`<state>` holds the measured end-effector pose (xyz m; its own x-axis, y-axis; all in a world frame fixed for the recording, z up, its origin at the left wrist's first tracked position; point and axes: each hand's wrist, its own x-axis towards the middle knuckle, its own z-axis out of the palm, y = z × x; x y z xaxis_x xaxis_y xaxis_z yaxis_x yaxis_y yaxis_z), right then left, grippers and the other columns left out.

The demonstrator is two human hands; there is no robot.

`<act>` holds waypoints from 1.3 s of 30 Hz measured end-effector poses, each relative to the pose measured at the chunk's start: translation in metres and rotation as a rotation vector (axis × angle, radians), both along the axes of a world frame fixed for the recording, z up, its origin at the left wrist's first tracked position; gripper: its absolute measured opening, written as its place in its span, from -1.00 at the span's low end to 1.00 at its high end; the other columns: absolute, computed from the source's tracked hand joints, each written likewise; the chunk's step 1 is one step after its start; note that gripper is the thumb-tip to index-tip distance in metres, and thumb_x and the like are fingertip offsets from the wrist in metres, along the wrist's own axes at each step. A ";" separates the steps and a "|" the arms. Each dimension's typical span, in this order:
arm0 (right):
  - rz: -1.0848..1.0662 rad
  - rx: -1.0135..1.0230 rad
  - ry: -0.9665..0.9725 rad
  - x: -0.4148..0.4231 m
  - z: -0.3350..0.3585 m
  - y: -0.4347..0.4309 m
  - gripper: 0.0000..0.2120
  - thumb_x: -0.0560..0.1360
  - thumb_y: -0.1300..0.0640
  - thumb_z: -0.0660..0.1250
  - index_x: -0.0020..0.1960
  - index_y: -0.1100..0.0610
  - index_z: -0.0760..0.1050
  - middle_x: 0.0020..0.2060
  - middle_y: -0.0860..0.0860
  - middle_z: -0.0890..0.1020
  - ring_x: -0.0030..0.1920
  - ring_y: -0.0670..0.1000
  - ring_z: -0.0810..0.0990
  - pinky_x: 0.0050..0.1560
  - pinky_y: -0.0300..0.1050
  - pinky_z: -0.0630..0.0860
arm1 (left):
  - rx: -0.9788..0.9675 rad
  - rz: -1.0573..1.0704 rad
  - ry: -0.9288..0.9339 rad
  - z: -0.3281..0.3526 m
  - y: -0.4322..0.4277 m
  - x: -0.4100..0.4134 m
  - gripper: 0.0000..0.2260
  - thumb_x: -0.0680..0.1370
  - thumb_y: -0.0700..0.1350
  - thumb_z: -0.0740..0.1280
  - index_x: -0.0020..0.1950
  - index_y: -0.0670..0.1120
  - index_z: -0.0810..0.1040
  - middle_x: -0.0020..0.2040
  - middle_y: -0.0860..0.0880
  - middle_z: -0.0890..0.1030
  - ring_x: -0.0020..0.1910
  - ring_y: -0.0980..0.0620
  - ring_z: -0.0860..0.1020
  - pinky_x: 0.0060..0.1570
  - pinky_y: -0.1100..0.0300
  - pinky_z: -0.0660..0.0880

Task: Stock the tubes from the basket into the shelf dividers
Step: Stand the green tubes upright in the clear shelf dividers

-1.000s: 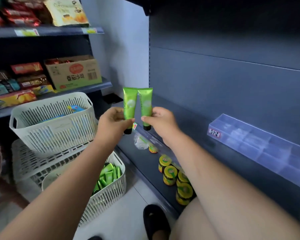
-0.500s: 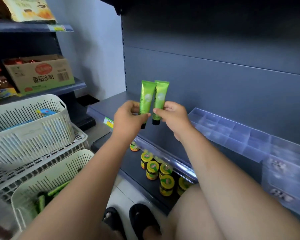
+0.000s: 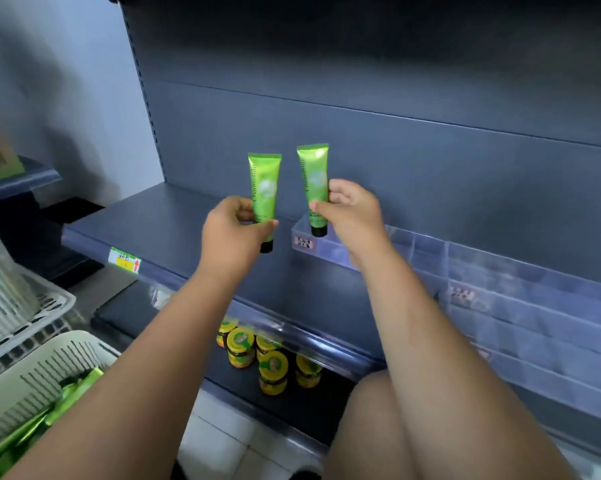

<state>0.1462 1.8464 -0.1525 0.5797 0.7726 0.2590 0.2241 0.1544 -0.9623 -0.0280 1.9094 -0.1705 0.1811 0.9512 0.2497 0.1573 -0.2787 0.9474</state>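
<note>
Well left of and below the clear shelf dividers [image 3: 500,268], your white basket [image 3: 25,386] holds more green tubes [image 3: 74,389]. Just left of the dividers, your left hand [image 3: 233,233] pinches the first tube [image 3: 265,188] upright between thumb and curled fingers, black cap down. Your right hand [image 3: 351,216] pinches the second tube [image 3: 313,181] the same way, its cap over the dividers' left end.

White basket [image 3: 39,368] cropped by the lower left edge, divider label [image 3: 303,242] blurred beyond reading
</note>
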 end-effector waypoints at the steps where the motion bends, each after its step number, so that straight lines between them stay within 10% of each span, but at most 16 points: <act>1: -0.037 0.016 0.025 0.011 -0.002 -0.007 -0.77 0.44 0.37 0.47 -0.06 0.06 0.62 -0.19 -0.03 0.72 -0.19 -0.13 0.66 -0.08 -0.22 0.60 | -0.006 -0.015 -0.006 0.000 -0.002 0.012 -0.76 0.44 -0.17 0.57 0.06 -0.13 0.62 -0.08 -0.05 0.70 -0.10 0.01 0.69 -0.15 0.18 0.61; 12: -0.342 -0.006 0.081 0.134 -0.015 -0.108 -0.78 0.39 0.32 0.50 0.01 0.29 0.56 -0.08 0.23 0.69 -0.20 -0.04 0.61 -0.13 -0.12 0.52 | -0.141 -0.334 -0.060 -0.002 -0.071 0.147 -0.72 0.44 -0.28 0.54 -0.01 -0.11 0.49 -0.11 -0.17 0.68 -0.11 -0.22 0.71 -0.01 -0.23 0.65; 23: -0.548 -0.027 -0.001 0.246 -0.019 -0.186 -0.78 0.35 0.18 0.52 -0.02 0.17 0.61 -0.15 0.10 0.70 -0.06 0.12 0.71 0.10 0.18 0.65 | -0.090 -0.669 -0.040 0.006 -0.108 0.257 -0.78 0.51 -0.40 0.45 -0.01 -0.15 0.49 -0.44 0.16 0.55 -0.27 0.06 0.61 -0.13 0.11 0.68; 33: -0.573 -0.137 -0.028 0.287 -0.049 -0.177 -0.81 0.42 0.25 0.54 -0.01 0.15 0.61 -0.18 0.00 0.71 -0.11 -0.04 0.68 -0.02 -0.17 0.60 | 0.018 -0.661 0.094 -0.011 -0.099 0.332 -0.79 0.47 -0.41 0.48 0.05 -0.26 0.57 -0.11 -0.16 0.68 -0.21 0.05 0.64 -0.23 0.37 0.56; 39: -0.568 -0.185 -0.064 0.291 -0.068 -0.173 -0.84 0.41 0.25 0.54 -0.09 0.10 0.61 -0.21 -0.03 0.70 -0.11 0.01 0.69 0.08 -0.01 0.64 | 0.050 -0.659 0.178 -0.034 -0.081 0.348 -0.78 0.46 -0.39 0.51 0.06 -0.34 0.58 -0.11 -0.12 0.69 -0.17 0.02 0.64 -0.17 0.33 0.58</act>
